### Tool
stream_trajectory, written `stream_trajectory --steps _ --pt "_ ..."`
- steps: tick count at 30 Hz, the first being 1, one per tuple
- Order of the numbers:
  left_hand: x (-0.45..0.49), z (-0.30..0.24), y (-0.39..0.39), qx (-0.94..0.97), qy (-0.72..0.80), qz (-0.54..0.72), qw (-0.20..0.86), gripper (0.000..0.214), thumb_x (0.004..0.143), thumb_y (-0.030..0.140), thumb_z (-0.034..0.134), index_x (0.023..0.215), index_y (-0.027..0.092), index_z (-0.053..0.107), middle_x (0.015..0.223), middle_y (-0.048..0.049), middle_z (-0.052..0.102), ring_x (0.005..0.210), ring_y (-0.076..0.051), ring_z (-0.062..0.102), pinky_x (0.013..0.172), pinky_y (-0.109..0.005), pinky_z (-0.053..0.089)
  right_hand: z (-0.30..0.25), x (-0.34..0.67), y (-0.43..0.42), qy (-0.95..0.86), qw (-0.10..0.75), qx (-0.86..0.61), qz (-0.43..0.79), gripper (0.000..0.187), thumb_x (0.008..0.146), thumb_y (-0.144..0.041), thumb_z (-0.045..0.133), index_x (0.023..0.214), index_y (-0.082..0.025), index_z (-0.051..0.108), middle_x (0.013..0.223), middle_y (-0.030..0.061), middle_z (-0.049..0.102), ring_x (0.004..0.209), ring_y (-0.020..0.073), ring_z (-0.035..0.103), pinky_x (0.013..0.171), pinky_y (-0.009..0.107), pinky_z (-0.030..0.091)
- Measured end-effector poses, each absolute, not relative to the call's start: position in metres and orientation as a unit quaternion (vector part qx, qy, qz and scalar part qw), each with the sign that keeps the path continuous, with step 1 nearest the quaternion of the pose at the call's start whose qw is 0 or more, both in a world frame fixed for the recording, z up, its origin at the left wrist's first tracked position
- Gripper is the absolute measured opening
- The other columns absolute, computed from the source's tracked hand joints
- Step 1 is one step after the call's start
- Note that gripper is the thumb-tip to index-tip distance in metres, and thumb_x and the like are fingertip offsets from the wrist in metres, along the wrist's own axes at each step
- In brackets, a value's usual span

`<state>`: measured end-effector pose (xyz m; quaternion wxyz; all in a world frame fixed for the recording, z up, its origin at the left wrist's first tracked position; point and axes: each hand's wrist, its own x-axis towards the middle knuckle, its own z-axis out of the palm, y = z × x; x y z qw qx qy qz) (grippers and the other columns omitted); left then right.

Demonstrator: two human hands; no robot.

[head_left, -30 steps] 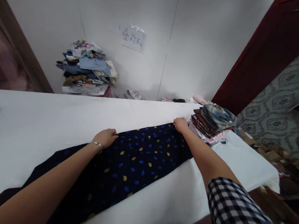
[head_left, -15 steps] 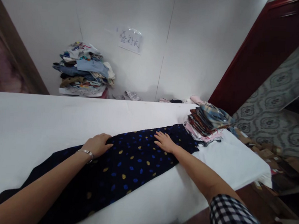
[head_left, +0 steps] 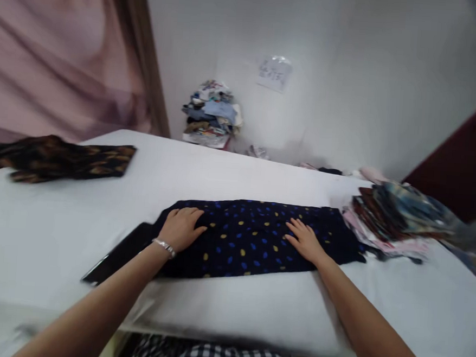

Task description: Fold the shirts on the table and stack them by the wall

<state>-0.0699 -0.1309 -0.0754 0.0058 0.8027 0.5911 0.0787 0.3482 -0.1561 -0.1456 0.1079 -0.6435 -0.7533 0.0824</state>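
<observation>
A navy garment point(head_left: 254, 239) with blue and yellow leaf-like spots lies folded into a long strip across the white table. My left hand point(head_left: 180, 229), with a silver band on its wrist, lies on the garment's left part, fingers stretched and thumb apart. Flat on the right part rests my right hand point(head_left: 305, 241), its fingers spread. From under my left forearm a flat black piece point(head_left: 121, 252) with a pale, shiny edge sticks out; whether it belongs to the garment I cannot tell. The garment's right end touches or lies close to a stack of folded clothes point(head_left: 385, 219).
A dark brown-patterned garment point(head_left: 68, 158) lies at the table's far left. Behind the white table point(head_left: 238, 173), a tall heap of clothes point(head_left: 213, 114) stands against the wall, with a paper sign point(head_left: 274, 73) above. A pink curtain point(head_left: 59, 52) hangs at the left.
The view has swung left, bringing the brown-patterned garment into sight. The spotted garment now lies straighter across the view, and its dark left part reaches less far. Both hands stay on it.
</observation>
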Motion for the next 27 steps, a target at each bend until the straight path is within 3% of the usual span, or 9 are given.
stream_trajectory --steps 3,7,11,15,18,21,24,27 --pt "-0.090 -0.074 -0.143 0.763 0.639 0.081 0.053 0.045 0.086 0.040 0.056 0.125 0.017 0.060 0.124 -0.0128 0.066 0.117 -0.031 0.059 0.100 -0.045 0.044 -0.158 0.353 -0.154 -0.754 0.120 -0.643 0.060 0.053 0.096 -0.052 0.038 0.141 -0.026 0.050 0.155 0.0076 0.039 0.146 0.0286 0.029 0.117 0.057 0.024" --pt "-0.102 -0.076 -0.155 0.741 0.660 0.091 0.088 0.035 0.085 0.040 0.061 0.109 0.015 0.067 0.113 -0.0126 0.067 0.109 -0.030 0.061 0.093 -0.041 0.048 -0.165 0.357 -0.153 -0.753 0.139 -0.640 0.055 0.055 0.094 -0.055 0.039 0.138 -0.026 0.053 0.153 0.0070 0.042 0.145 0.0283 0.031 0.116 0.057 0.026" --pt "-0.102 -0.083 -0.164 0.734 0.652 0.154 0.107 0.040 0.082 0.040 0.065 0.115 0.018 0.065 0.125 -0.0105 0.064 0.115 -0.028 0.059 0.098 -0.041 0.047 -0.171 0.364 -0.152 -0.754 0.163 -0.634 0.054 0.056 0.091 -0.058 0.040 0.133 -0.026 0.057 0.150 0.0074 0.046 0.143 0.0299 0.035 0.115 0.057 0.030" --pt "-0.101 -0.083 -0.168 0.747 0.646 0.137 0.075 0.032 0.085 0.019 0.055 0.113 0.023 0.069 0.131 -0.0060 0.063 0.122 -0.026 0.056 0.101 -0.043 0.046 -0.178 0.372 -0.148 -0.758 0.181 -0.624 0.056 0.056 0.090 -0.061 0.040 0.130 -0.027 0.060 0.148 0.0072 0.049 0.141 0.0309 0.038 0.114 0.058 0.032" --pt "-0.102 -0.075 -0.164 0.732 0.657 0.181 0.011 0.045 0.082 0.007 0.045 0.117 0.024 0.069 0.133 -0.0052 0.063 0.122 -0.023 0.057 0.104 -0.039 0.045 -0.182 0.377 -0.145 -0.768 0.192 -0.608 0.061 0.057 0.090 -0.062 0.039 0.129 -0.027 0.060 0.147 0.0074 0.050 0.141 0.0313 0.038 0.113 0.058 0.033" --pt "-0.106 -0.072 -0.160 0.737 0.647 0.192 -0.040 0.051 0.080 0.004 0.044 0.118 0.026 0.070 0.137 -0.0047 0.060 0.131 -0.024 0.049 0.112 -0.044 0.037 -0.184 0.379 -0.143 -0.771 0.200 -0.601 0.065 0.058 0.089 -0.063 0.039 0.129 -0.027 0.060 0.147 0.0075 0.050 0.141 0.0312 0.039 0.114 0.057 0.032" --pt "-0.115 -0.076 -0.161 0.767 0.632 0.106 0.038 0.049 0.074 0.004 0.049 0.110 0.028 0.073 0.135 -0.0037 0.062 0.130 -0.025 0.051 0.113 -0.044 0.036 -0.184 0.380 -0.143 -0.768 0.209 -0.601 0.068 0.057 0.089 -0.064 0.040 0.127 -0.027 0.061 0.146 0.0070 0.051 0.140 0.0311 0.040 0.114 0.057 0.032" --pt "-0.129 -0.075 -0.162 0.738 0.661 0.100 0.089 0.055 0.071 0.008 0.051 0.119 0.026 0.069 0.142 -0.0019 0.056 0.129 -0.021 0.052 0.111 -0.033 0.039 -0.186 0.380 -0.142 -0.772 0.212 -0.595 0.076 0.058 0.088 -0.064 0.041 0.127 -0.027 0.062 0.146 0.0070 0.052 0.141 0.0308 0.039 0.115 0.056 0.032"
